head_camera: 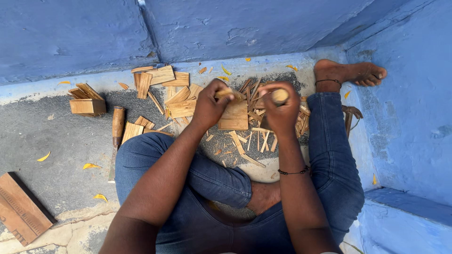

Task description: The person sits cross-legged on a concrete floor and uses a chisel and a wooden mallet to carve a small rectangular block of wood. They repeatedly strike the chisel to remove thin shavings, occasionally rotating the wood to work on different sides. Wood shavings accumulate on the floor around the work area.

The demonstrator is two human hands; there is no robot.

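Between my knees, over the floor [56, 141], my two hands meet above a heap of wood chips [254, 127]. My left hand [209, 106] is curled shut around the upper edge of a flat wood block [234, 117], which stands upright on the floor just below my knuckles. My right hand [282, 110] is clenched on a round wooden handle [279, 95], whose pale end pokes out at the top of my fist; what the handle carries below is hidden by my hand. The block sits at 9 o'clock of the right hand, touching or nearly touching it.

At 10 o'clock from my left hand lie flat wood offcuts [162, 77]. Farther out at 9 o'clock a chisel [116, 136] with a wooden grip lies by my left knee, and past it a small wooden box [87, 106] holds more pieces. At 7 o'clock, in the corner, lies a brown board [21, 207]. My bare foot [348, 74] rests at 2 o'clock against the blue wall [235, 23].
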